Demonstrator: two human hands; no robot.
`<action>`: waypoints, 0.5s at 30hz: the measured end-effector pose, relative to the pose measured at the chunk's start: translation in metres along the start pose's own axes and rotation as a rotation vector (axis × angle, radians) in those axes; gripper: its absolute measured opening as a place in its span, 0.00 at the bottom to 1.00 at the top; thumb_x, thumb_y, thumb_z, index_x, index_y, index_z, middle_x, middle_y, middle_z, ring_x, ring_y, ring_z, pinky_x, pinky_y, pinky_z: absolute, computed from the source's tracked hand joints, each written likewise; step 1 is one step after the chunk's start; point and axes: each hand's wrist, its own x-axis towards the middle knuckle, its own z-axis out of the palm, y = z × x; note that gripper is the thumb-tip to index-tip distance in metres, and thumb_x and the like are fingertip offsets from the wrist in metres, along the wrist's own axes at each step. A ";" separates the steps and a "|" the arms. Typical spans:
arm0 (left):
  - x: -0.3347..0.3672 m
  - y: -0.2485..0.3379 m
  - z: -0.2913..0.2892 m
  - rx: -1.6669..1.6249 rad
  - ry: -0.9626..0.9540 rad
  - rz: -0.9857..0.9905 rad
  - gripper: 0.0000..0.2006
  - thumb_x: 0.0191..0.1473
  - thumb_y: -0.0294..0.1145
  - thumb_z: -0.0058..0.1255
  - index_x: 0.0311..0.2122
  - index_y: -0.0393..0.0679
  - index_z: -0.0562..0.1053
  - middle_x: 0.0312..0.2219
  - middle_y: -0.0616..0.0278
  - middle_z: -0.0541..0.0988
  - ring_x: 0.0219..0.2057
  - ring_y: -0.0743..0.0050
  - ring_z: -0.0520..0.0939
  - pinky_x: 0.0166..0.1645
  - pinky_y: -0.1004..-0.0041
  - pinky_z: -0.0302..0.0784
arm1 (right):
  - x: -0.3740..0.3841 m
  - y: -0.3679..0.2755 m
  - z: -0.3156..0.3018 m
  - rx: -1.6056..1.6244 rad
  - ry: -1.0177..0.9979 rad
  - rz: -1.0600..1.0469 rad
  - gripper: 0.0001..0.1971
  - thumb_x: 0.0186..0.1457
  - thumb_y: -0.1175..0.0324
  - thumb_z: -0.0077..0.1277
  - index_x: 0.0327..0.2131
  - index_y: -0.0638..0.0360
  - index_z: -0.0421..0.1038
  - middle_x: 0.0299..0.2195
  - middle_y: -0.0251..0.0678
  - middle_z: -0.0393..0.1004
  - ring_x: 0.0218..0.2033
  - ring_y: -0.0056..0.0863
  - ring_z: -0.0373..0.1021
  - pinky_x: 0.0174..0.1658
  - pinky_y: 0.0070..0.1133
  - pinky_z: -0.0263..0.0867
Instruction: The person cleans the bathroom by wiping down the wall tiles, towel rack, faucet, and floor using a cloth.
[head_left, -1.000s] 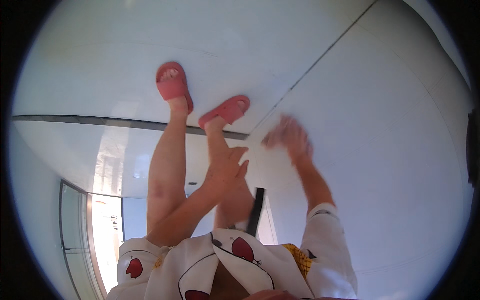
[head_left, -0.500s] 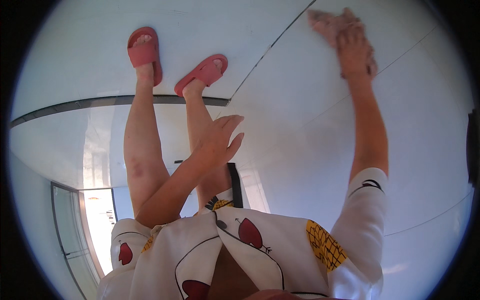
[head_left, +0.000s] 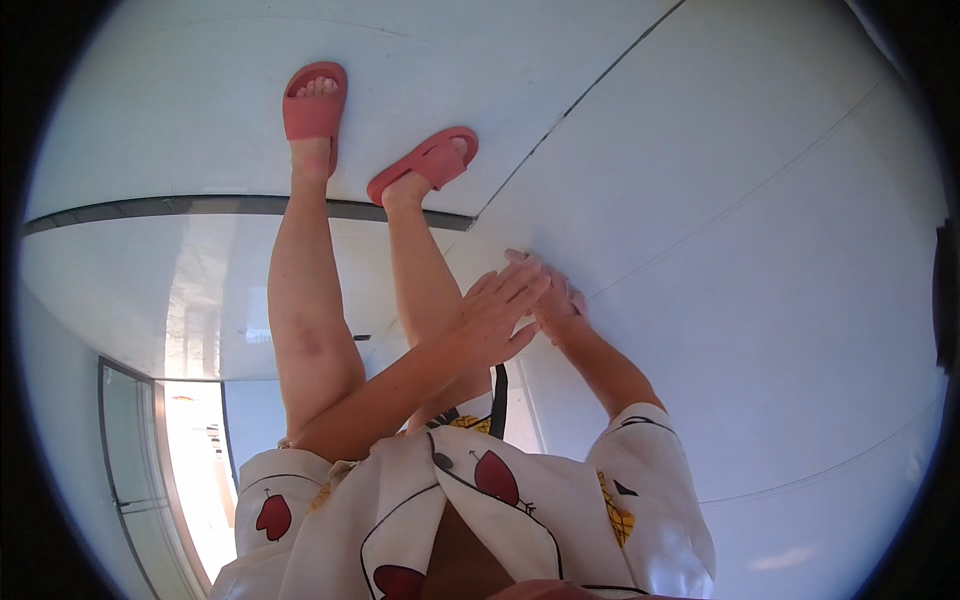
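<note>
My right hand point(head_left: 561, 312) presses on a crumpled pinkish cloth point(head_left: 576, 298) against the glossy white tiled floor point(head_left: 740, 330). Little of the cloth shows, since the hands cover most of it. My left hand point(head_left: 497, 315) has its fingers stretched out and slightly apart. Its fingertips overlap the right hand in the view; whether they touch it I cannot tell. Nothing shows in the left hand, and the left forearm crosses in front of my knees.
My feet wear red slippers point(head_left: 315, 115) on the floor ahead. A dark strip point(head_left: 200, 205) runs across the floor below them, ending at a thin dark joint point(head_left: 572, 110) between tiles. A framed glass door point(head_left: 130, 440) stands at the lower left beside a bright opening.
My right hand has swept the cloth from the far right in towards my body, close to my left hand. The left hand has shifted slightly right and down, still with fingers extended.
</note>
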 end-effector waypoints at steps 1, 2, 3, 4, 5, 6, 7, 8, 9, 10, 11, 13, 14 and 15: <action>0.006 0.001 0.001 -0.002 0.006 0.013 0.29 0.52 0.35 0.47 0.58 0.39 0.57 0.57 0.50 0.59 0.58 0.51 0.59 0.60 0.59 0.54 | 0.017 0.014 -0.008 -0.236 -0.023 0.121 0.28 0.52 0.60 0.41 0.57 0.54 0.56 0.59 0.37 0.54 0.60 0.42 0.47 0.60 0.35 0.43; 0.009 0.003 0.002 -0.025 0.020 0.023 0.28 0.52 0.35 0.47 0.58 0.39 0.58 0.56 0.50 0.60 0.58 0.51 0.59 0.60 0.59 0.54 | 0.043 0.033 -0.022 -0.466 -0.054 0.247 0.28 0.53 0.60 0.41 0.58 0.55 0.55 0.59 0.37 0.55 0.60 0.41 0.49 0.60 0.36 0.45; 0.011 0.006 0.004 -0.052 0.033 0.034 0.27 0.52 0.35 0.47 0.57 0.39 0.59 0.56 0.50 0.60 0.58 0.51 0.59 0.59 0.59 0.55 | 0.065 0.064 -0.044 -0.517 0.275 0.267 0.27 0.54 0.65 0.39 0.58 0.59 0.54 0.58 0.37 0.56 0.59 0.39 0.52 0.58 0.36 0.50; 0.004 0.001 0.000 -0.043 0.033 0.007 0.27 0.52 0.35 0.47 0.57 0.39 0.59 0.56 0.50 0.60 0.58 0.51 0.59 0.59 0.59 0.55 | 0.073 0.049 -0.075 -1.210 0.460 0.167 0.26 0.54 0.69 0.39 0.57 0.62 0.54 0.57 0.39 0.58 0.59 0.37 0.53 0.56 0.36 0.54; 0.008 0.003 -0.003 -0.049 0.063 0.003 0.26 0.53 0.37 0.47 0.56 0.39 0.60 0.55 0.51 0.61 0.57 0.52 0.60 0.59 0.59 0.56 | 0.089 0.071 -0.123 -1.078 0.639 0.162 0.27 0.52 0.70 0.42 0.57 0.60 0.54 0.57 0.39 0.57 0.59 0.37 0.52 0.55 0.34 0.54; 0.004 -0.003 -0.007 -0.038 0.094 -0.035 0.24 0.53 0.38 0.47 0.54 0.39 0.62 0.54 0.51 0.63 0.57 0.53 0.62 0.58 0.60 0.57 | 0.096 0.042 -0.173 -1.310 0.599 0.219 0.28 0.52 0.68 0.45 0.58 0.58 0.54 0.60 0.39 0.52 0.61 0.40 0.49 0.57 0.35 0.52; 0.004 -0.003 -0.008 -0.032 0.096 -0.046 0.24 0.53 0.38 0.47 0.54 0.39 0.62 0.54 0.51 0.63 0.57 0.53 0.62 0.58 0.60 0.57 | 0.095 0.027 -0.218 -1.337 0.544 0.323 0.30 0.51 0.65 0.48 0.58 0.56 0.55 0.61 0.39 0.49 0.62 0.41 0.45 0.58 0.37 0.50; 0.002 -0.001 -0.006 -0.038 0.080 -0.058 0.24 0.53 0.38 0.47 0.54 0.39 0.62 0.54 0.51 0.63 0.57 0.53 0.62 0.59 0.60 0.57 | 0.090 0.012 -0.251 -1.430 0.546 0.360 0.26 0.50 0.63 0.49 0.55 0.50 0.60 0.61 0.38 0.51 0.63 0.40 0.42 0.58 0.41 0.49; 0.001 0.003 -0.004 -0.053 0.058 -0.066 0.24 0.53 0.38 0.47 0.54 0.39 0.63 0.53 0.50 0.64 0.57 0.52 0.61 0.59 0.59 0.56 | 0.092 0.020 -0.275 -1.395 0.622 0.348 0.23 0.50 0.63 0.49 0.52 0.48 0.62 0.60 0.38 0.51 0.63 0.40 0.43 0.57 0.42 0.47; 0.002 0.006 -0.005 -0.054 0.045 -0.084 0.24 0.53 0.38 0.47 0.54 0.39 0.63 0.53 0.50 0.64 0.57 0.52 0.61 0.59 0.59 0.56 | 0.101 0.036 -0.290 -1.354 0.692 0.337 0.20 0.50 0.63 0.49 0.49 0.47 0.65 0.60 0.38 0.52 0.63 0.41 0.43 0.57 0.44 0.46; 0.004 0.011 -0.009 -0.072 0.046 -0.081 0.23 0.53 0.38 0.47 0.53 0.39 0.63 0.53 0.50 0.64 0.57 0.52 0.61 0.59 0.60 0.56 | 0.114 0.056 -0.296 -1.342 0.673 0.330 0.20 0.50 0.63 0.49 0.49 0.47 0.65 0.60 0.38 0.52 0.63 0.41 0.43 0.57 0.44 0.46; 0.001 0.012 -0.008 -0.087 0.032 -0.108 0.23 0.53 0.37 0.47 0.52 0.38 0.64 0.53 0.50 0.64 0.57 0.51 0.61 0.59 0.60 0.56 | 0.143 0.087 -0.290 -1.196 0.819 0.010 0.15 0.51 0.62 0.47 0.44 0.46 0.67 0.59 0.38 0.54 0.62 0.41 0.44 0.56 0.46 0.44; -0.003 0.007 -0.007 -0.076 0.022 -0.142 0.22 0.53 0.37 0.47 0.52 0.38 0.64 0.53 0.49 0.64 0.56 0.51 0.62 0.59 0.60 0.56 | 0.157 0.082 -0.269 -1.170 0.809 0.001 0.15 0.51 0.62 0.47 0.44 0.46 0.67 0.59 0.38 0.54 0.62 0.41 0.44 0.56 0.46 0.44; -0.007 0.002 -0.005 -0.065 0.012 -0.174 0.22 0.53 0.36 0.48 0.51 0.38 0.64 0.52 0.49 0.65 0.56 0.51 0.62 0.59 0.60 0.56 | 0.175 0.074 -0.243 -1.185 0.655 0.058 0.15 0.51 0.62 0.46 0.44 0.46 0.68 0.58 0.38 0.55 0.61 0.41 0.44 0.55 0.45 0.43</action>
